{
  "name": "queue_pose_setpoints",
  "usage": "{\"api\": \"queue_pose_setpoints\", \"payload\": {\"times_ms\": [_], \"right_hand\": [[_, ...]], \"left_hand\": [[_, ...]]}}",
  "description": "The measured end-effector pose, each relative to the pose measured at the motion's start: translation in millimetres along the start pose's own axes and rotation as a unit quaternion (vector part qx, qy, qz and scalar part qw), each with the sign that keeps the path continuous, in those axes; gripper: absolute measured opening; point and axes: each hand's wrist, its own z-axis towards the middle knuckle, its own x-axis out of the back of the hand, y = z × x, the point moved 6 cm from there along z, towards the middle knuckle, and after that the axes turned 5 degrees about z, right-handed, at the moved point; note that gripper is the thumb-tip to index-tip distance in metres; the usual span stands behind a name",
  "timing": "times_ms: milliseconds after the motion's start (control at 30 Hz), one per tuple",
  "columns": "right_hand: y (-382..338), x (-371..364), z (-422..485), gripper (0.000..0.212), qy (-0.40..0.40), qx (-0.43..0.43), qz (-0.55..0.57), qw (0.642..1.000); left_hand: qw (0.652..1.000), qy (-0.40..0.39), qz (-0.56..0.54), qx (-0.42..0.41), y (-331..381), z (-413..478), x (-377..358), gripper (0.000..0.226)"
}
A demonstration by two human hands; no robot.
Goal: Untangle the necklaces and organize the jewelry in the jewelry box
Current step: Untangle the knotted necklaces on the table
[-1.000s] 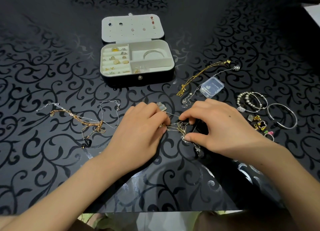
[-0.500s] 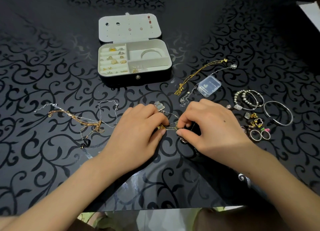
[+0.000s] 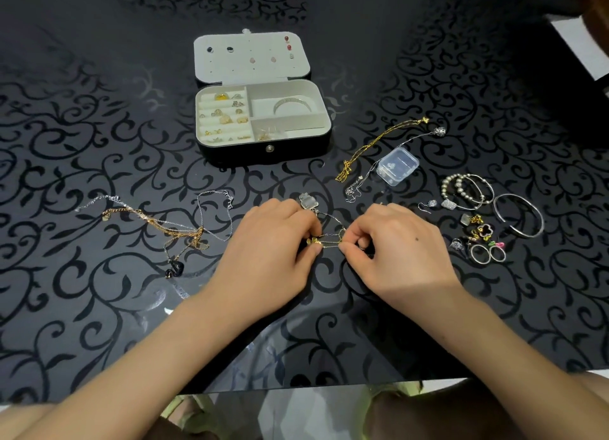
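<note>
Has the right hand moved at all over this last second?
Yes. The right hand has drawn left, away from the silver bangle, uncovering the two rings it partly hid; it pinches the tangled chain.

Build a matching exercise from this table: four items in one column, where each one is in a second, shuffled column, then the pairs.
Items
1. clear plastic case
2. black pendant
3. thin chain with a gold charm
4. red studs

Places
A. pinched between the left hand and the right hand
B. pinned in the open lid of the jewelry box
C. on the table, left of both hands
D. on the table, right of the box

Pairs: 1-D, 2-C, 3-A, 4-B
</note>
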Motion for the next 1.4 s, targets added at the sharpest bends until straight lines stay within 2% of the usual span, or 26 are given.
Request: {"api": "queue_pose_setpoints", "payload": {"times_ms": [167, 300, 467, 633, 833, 967, 1233, 1400], "right_hand": [[1.4, -2.0, -1.0, 0.014, -0.019, 0.003, 0.007, 1.000], [7.6, 2.2, 0.3, 0.016, -0.023, -0.035, 0.090, 0.995], [19.9, -1.2, 1.0, 0.021, -0.051, -0.099, 0.209, 0.972], [23.2, -2.3, 1.7, 0.022, -0.059, -0.114, 0.244, 0.961], [27.8, 0.9, 1.5, 0.018, -0.048, -0.136, 0.348, 0.926], [28.5, -2.9, 1.7, 0.020, -0.058, -0.146, 0.407, 0.900], [27.0, -3.2, 4.5, 0.020, -0.035, -0.126, 0.417, 0.899], [25.3, 4.6, 4.6, 0.027, 0.006, -0.088, 0.335, 0.938]], "left_hand": [[0.999, -0.019, -0.023, 0.022, -1.0, 0.7, -0.4, 0.010], [0.997, -0.034, -0.048, 0.040, -1.3, 2.6, -0.5, 0.008], [0.995, -0.047, -0.070, 0.061, -0.8, 3.6, -0.2, 0.016], [0.991, -0.063, -0.090, 0.080, -2.3, 2.9, 1.5, 0.015], [0.956, -0.078, -0.242, 0.146, -5.0, 2.6, 4.7, 0.012], [0.936, -0.079, -0.299, 0.167, -6.4, 3.4, 2.2, 0.013], [0.928, -0.074, -0.320, 0.176, -8.7, 3.7, 1.0, 0.014], [0.924, -0.071, -0.330, 0.180, -9.2, 3.6, 1.5, 0.012]]}}
